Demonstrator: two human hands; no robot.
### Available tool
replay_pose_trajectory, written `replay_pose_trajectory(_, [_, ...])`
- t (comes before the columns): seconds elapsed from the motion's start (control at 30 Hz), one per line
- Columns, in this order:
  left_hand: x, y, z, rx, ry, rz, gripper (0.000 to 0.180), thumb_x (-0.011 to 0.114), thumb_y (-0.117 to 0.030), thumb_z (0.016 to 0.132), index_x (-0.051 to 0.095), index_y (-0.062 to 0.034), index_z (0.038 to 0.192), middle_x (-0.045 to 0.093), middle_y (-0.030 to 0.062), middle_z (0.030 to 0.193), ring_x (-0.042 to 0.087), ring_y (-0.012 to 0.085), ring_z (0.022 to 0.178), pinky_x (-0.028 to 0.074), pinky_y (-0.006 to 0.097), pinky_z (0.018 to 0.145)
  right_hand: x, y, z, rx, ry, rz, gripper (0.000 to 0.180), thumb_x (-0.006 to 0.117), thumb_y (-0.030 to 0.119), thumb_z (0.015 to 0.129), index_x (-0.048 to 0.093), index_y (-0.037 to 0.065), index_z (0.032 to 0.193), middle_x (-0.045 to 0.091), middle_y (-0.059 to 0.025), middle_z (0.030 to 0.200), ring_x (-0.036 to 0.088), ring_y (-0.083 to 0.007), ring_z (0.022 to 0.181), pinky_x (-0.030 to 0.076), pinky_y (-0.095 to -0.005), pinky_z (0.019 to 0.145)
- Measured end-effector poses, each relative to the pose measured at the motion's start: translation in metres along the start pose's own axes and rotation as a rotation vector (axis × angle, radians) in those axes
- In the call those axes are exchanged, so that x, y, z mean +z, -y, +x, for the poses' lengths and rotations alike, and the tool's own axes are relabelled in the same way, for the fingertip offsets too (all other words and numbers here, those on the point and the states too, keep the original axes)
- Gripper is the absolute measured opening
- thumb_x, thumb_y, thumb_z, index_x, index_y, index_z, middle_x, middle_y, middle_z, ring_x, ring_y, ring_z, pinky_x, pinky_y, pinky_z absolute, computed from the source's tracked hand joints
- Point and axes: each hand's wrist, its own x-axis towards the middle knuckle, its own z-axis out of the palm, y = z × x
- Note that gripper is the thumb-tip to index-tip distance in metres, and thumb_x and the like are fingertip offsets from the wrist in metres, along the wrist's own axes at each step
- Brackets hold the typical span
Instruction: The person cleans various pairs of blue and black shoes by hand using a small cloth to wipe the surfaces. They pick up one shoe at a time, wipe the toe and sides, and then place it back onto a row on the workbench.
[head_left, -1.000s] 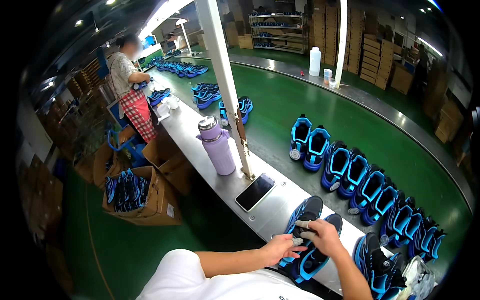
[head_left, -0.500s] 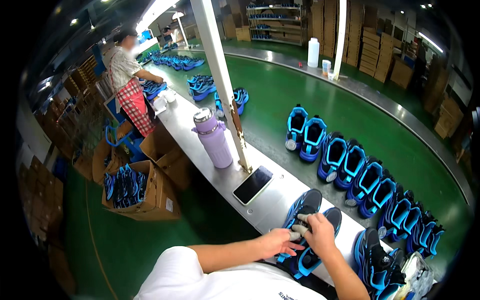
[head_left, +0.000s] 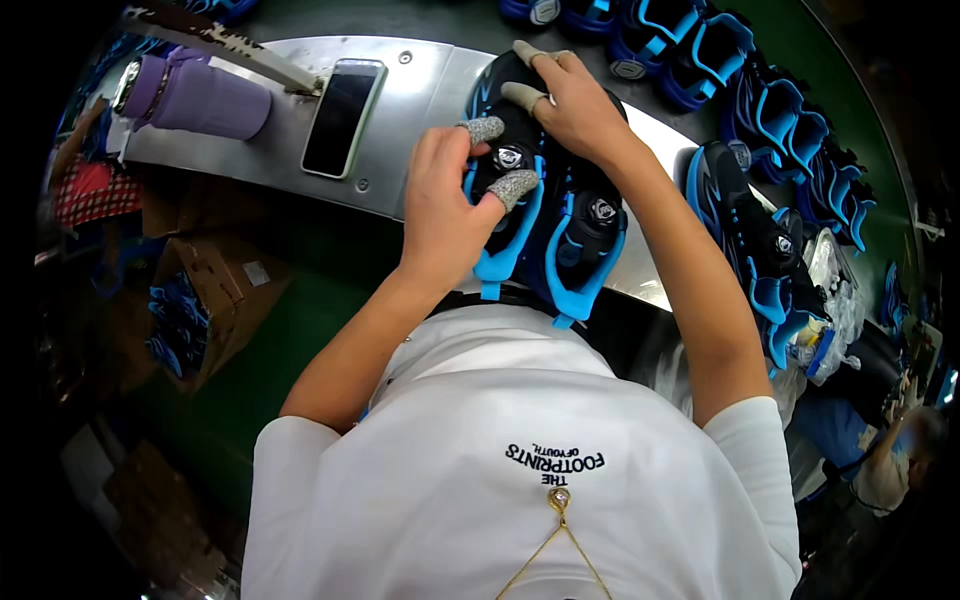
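A pair of black and blue sneakers with dial fasteners lies at the bench's near edge, toes away from me. My left hand (head_left: 445, 205) is on the left sneaker (head_left: 520, 225), its thumb and forefinger, in grey finger cots, closed in around the dial (head_left: 508, 157). My right hand (head_left: 580, 105) reaches over the toe end. Its fingers are apart, with two beige-capped fingertips resting on the left sneaker's upper and part of the hand over the right sneaker (head_left: 590, 235). The fingers partly cover both toes.
A phone (head_left: 343, 118) and a purple flask (head_left: 205, 97) are on the metal bench (head_left: 420, 80), left of the sneakers. More sneakers (head_left: 735, 215) stand at the right, beside clear plastic bags (head_left: 835, 300). Others line the green surface beyond. A carton of sneakers (head_left: 225, 290) is at lower left.
The view has tilted down and turned toward the bench. My left hand has shifted to the dial, and my right hand has moved toward the toe; they are now farther apart.
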Motion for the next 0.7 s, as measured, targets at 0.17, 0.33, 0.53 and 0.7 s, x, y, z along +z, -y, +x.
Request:
replay_pose_trajectory(0.17, [0.009,0.004,-0.010,0.140,-0.012,0.115,0.036,0.078,-0.012,0.073,0.061,-0.0020,0.102,0.054,0.0088,0.091,0.052,0.0262,0.084,0.045,0.035,0.073,0.005,-0.001,-0.014,0.028,0.049,0.074,0.062,0.068,0.039,0.086,0.051,0.008,0.137,0.052,-0.0257,0.126,0.052,-0.0415,0.117,0.045,-0.0444,0.098])
replay_pose_trajectory(0.33, [-0.010,0.031,0.007,0.039,0.398,-0.376,0.045,0.072,-0.004,0.080,0.062,-0.0051,0.123,0.060,-0.0012,0.103,0.046,0.0107,0.090,0.042,0.025,0.080,0.011,-0.005,-0.018,-0.020,0.024,0.095,0.063,0.070,0.036,0.084,0.050,0.009,0.138,0.050,-0.0288,0.126,0.050,-0.0435,0.117,0.044,-0.0456,0.098])
replay_pose_trajectory(0.53, [0.009,0.018,0.003,0.152,0.208,0.093,0.045,0.074,-0.008,0.079,0.060,-0.0036,0.121,0.058,0.0027,0.110,0.053,0.0130,0.099,0.044,0.027,0.093,0.013,-0.006,-0.020,-0.006,-0.013,0.052,0.059,0.069,0.031,0.087,0.050,0.015,0.140,0.051,-0.0227,0.123,0.054,-0.0376,0.112,0.045,-0.0386,0.096])
replay_pose_trajectory(0.7, [-0.015,0.039,0.028,0.073,0.621,-0.409,0.037,0.074,-0.013,0.082,0.065,-0.0061,0.116,0.060,0.0043,0.107,0.053,0.0157,0.103,0.043,0.029,0.093,0.006,0.001,-0.014,-0.001,-0.015,0.041,0.055,0.070,0.029,0.086,0.053,0.016,0.137,0.055,-0.0207,0.118,0.056,-0.0356,0.109,0.046,-0.0384,0.095])
